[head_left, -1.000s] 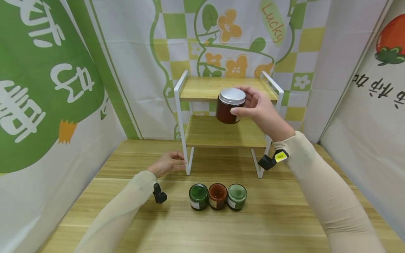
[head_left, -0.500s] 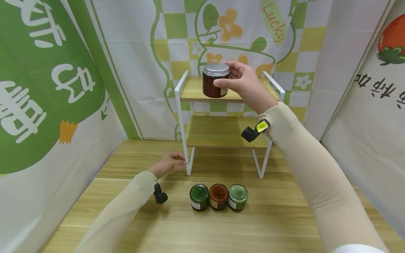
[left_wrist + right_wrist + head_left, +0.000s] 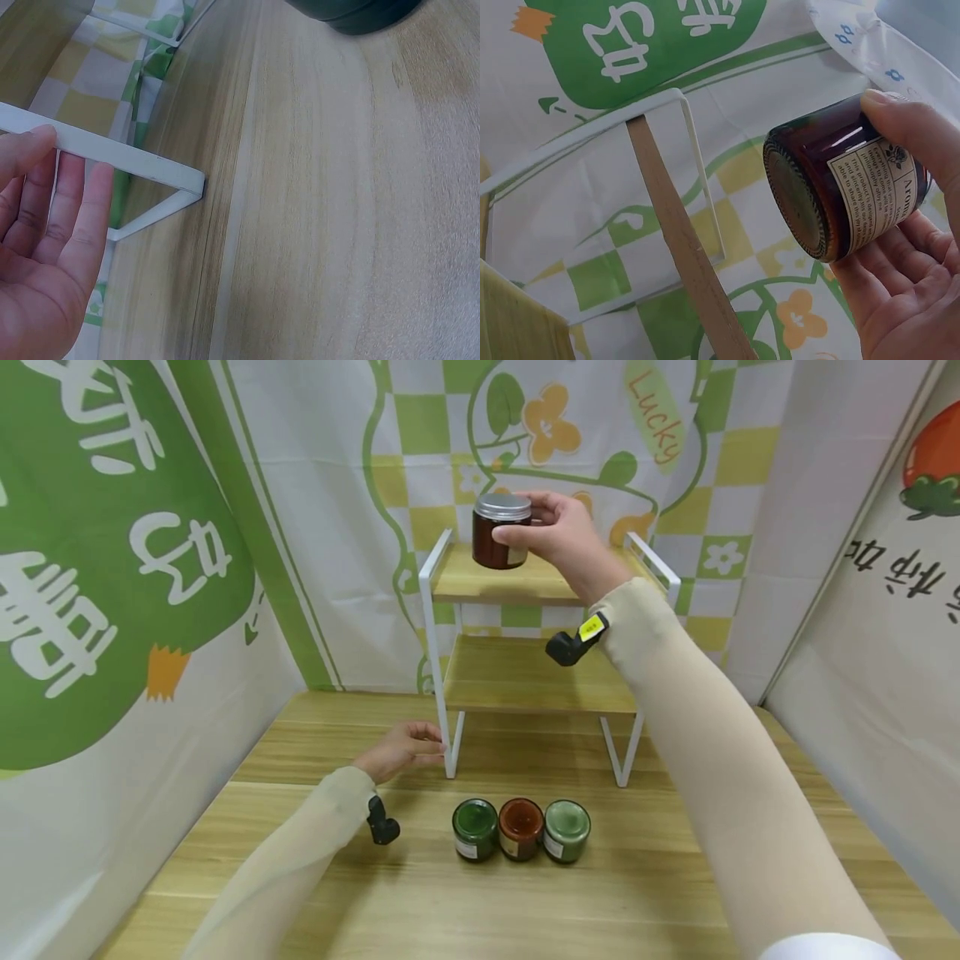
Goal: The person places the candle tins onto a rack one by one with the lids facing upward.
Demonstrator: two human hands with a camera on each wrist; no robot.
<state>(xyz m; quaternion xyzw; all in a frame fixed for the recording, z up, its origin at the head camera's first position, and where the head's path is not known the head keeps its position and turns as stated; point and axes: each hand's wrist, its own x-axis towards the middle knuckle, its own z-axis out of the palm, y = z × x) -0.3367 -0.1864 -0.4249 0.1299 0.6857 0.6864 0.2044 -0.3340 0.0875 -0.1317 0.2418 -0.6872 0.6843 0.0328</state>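
An amber glass candle jar (image 3: 501,545) with a silver screw lid is in my right hand (image 3: 566,539), held upright by thumb and fingers. It hovers above the left part of the shelf rack's top board (image 3: 480,578). In the right wrist view, the jar (image 3: 840,187) shows its ribbed base and a printed paper label, apart from the board. My left hand (image 3: 401,750) pinches the rack's white front left leg (image 3: 442,718) near the tabletop. The left wrist view shows the thumb on the leg (image 3: 150,161) and the fingers at its other side.
In front of the rack, a dark green jar (image 3: 476,828), a red-brown jar (image 3: 521,828) and a pale green jar (image 3: 567,831) stand in a row on the wooden table (image 3: 480,910). The rack's lower board (image 3: 540,672) lies beneath the top one. Printed cloth walls surround the table.
My right hand has raised the amber jar from in front of the rack, up and leftward, to above the top board. My left hand has stayed at the rack's leg.
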